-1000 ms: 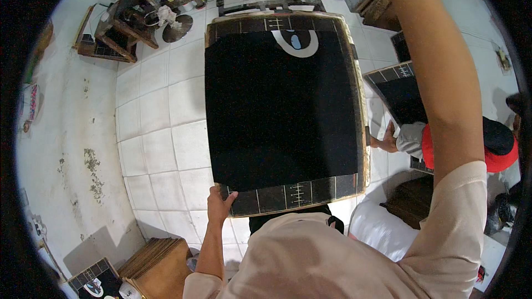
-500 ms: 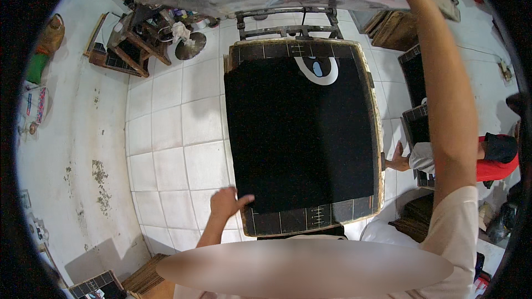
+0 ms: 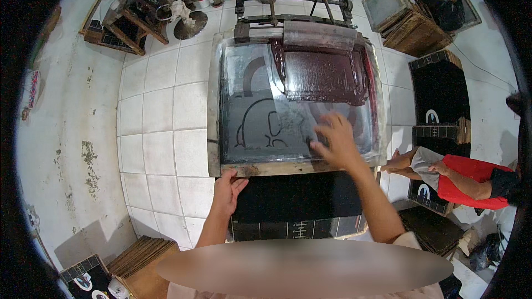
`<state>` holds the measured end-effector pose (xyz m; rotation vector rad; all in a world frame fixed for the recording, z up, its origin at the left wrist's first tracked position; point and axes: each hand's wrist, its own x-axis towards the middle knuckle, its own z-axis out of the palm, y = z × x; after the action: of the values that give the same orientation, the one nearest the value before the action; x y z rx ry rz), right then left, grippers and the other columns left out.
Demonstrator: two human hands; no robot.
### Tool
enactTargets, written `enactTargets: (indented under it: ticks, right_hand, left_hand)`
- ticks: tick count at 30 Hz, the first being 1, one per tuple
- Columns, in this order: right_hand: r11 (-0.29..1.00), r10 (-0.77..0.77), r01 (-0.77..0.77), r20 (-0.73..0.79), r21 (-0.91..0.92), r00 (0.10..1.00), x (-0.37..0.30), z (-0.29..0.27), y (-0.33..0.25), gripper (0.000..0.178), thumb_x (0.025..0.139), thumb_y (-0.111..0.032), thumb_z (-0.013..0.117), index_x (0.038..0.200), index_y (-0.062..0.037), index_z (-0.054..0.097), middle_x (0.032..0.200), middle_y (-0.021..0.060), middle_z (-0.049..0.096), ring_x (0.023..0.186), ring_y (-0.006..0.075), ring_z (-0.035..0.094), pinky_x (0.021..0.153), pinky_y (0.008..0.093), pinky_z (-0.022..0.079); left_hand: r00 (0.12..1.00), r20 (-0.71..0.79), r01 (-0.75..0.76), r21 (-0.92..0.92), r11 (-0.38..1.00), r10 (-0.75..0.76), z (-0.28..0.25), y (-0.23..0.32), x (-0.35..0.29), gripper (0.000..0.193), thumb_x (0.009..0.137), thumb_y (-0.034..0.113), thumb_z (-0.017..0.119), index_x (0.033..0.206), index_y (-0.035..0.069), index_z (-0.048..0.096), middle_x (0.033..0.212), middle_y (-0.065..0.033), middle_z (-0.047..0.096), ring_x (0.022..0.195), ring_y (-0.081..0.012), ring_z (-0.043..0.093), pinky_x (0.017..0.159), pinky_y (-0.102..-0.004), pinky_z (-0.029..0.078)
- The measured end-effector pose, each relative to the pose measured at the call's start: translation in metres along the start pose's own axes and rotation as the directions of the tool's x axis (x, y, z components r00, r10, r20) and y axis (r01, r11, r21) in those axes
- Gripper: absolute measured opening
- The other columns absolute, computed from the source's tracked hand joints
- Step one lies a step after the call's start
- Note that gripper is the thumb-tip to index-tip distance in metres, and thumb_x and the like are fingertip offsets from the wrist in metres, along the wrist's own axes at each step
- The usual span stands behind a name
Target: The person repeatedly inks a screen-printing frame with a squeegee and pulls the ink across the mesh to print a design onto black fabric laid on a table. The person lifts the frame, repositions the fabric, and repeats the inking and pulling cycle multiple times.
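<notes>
Screen frame [image 3: 214,111] lies across the middle of the view, above a black cloth [image 3: 288,196] that shows past its near rail at 6 o'clock, on a grid-marked board [image 3: 271,229]. Whether mesh [image 3: 255,116] and cloth touch cannot be told. The person's left hand [image 3: 226,191] is at the frame's 7 o'clock corner, its fingers against the near rail; whether they clasp it or only rest there is unclear. The right hand [image 3: 336,143] is over the mesh toward 5 o'clock, fingers spread and slightly blurred, grasping nothing. Dark maroon ink [image 3: 327,77] lies thick on the mesh toward 1 o'clock, with a grey squeegee-like bar [image 3: 318,36] beyond it at 12 o'clock. A co-worker in red [image 3: 463,174] is at 4 o'clock, well apart from the mesh.

The step in hand looks like seating the screen over the cloth. The next move would seem to call for keeping the frame steady while the free right hand takes that bar.
</notes>
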<state>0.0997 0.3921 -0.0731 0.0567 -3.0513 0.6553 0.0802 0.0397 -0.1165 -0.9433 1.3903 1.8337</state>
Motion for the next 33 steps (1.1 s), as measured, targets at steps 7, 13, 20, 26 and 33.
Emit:
enactTargets:
  ticks: [7,13,20,26,33]
  right_hand:
    - [0.918,-0.177,0.027,-0.347,-0.397,0.921,0.245,-0.005,0.137,0.071,0.080,-0.019,0.083,0.144,-0.0158,0.054,0.143,0.0146,0.056,0.136,0.0375,0.049,0.112,0.0573,0.038]
    - [0.965,0.004,0.017,0.078,-0.263,0.997,0.263,0.001,0.161,0.046,0.084,-0.014,0.079,0.126,-0.0103,0.061,0.122,0.0140,0.064,0.120,0.0401,0.062,0.097,0.0535,0.050]
    - [0.993,-0.108,0.110,0.053,-0.032,0.993,0.170,-0.025,0.112,0.027,0.082,-0.005,0.073,0.108,-0.0035,0.064,0.096,0.0184,0.068,0.100,0.0450,0.065,0.087,0.0524,0.051]
    - [0.986,-0.130,0.127,-0.015,-0.106,0.991,0.155,0.006,0.117,0.026,0.081,-0.005,0.073,0.105,-0.0057,0.065,0.099,0.0187,0.068,0.098,0.0459,0.064,0.084,0.0529,0.051]
    - [0.994,-0.060,0.067,0.087,-0.084,0.994,0.292,-0.001,0.191,0.028,0.086,-0.011,0.072,0.114,-0.0102,0.069,0.109,0.0219,0.072,0.103,0.0456,0.067,0.089,0.0550,0.053]
  left_hand:
    - [0.994,-0.091,0.111,0.763,0.637,-0.065,-0.020,0.011,0.010,0.030,0.094,0.026,0.066,0.092,-0.004,0.064,0.100,-0.0205,0.073,0.082,-0.0198,0.073,0.067,-0.0326,0.058]
    - [0.529,0.104,-0.325,0.942,0.087,0.842,0.015,0.027,0.033,0.047,0.094,0.031,0.072,0.125,-0.003,0.058,0.140,-0.0268,0.053,0.134,-0.0385,0.048,0.112,-0.0519,0.036]
    - [0.470,0.136,-0.207,0.977,-0.040,0.872,0.029,0.021,0.081,0.075,0.100,0.046,0.062,0.153,0.000,0.037,0.159,-0.0272,0.033,0.151,-0.0438,0.026,0.122,-0.0582,0.020]
    - [0.484,0.142,-0.223,0.974,-0.035,0.864,0.031,0.023,0.074,0.074,0.099,0.045,0.062,0.152,0.000,0.038,0.159,-0.0276,0.034,0.149,-0.0438,0.030,0.122,-0.0561,0.021]
    - [0.455,0.120,-0.205,0.978,-0.027,0.883,0.041,0.025,0.073,0.073,0.098,0.041,0.065,0.152,0.000,0.039,0.158,-0.0274,0.037,0.148,-0.0430,0.033,0.121,-0.0545,0.024]
